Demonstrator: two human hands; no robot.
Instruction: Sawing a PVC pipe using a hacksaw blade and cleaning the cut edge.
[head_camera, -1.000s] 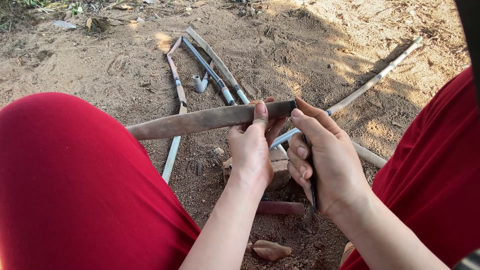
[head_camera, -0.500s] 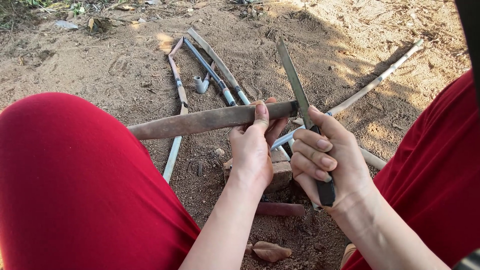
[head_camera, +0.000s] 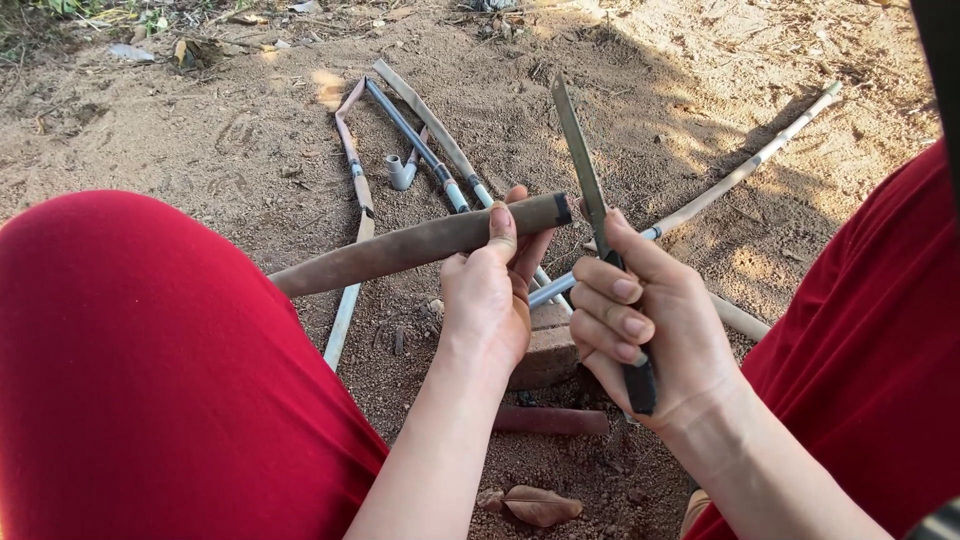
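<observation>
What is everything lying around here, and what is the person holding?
Brown pipe: one, dusty brown, held level across the lap.
Knife: one, thin grey blade with dark handle, blade pointing up beside the brown pipe's end.
Grey pipes: several, grey and tan, lying on the sandy ground ahead.
Pipe fitting: one, grey, among those pipes.
Long thin pipe: one, pale, slanting to the upper right.
Brick: one, reddish-brown, under the hands.
Short rusty tube: one, reddish, beside the brick.
Dry leaf: one, brown, near the bottom.
Legs: two, in red cloth, either side.
Left hand: grips the brown pipe.
Right hand: grips the knife.
</observation>
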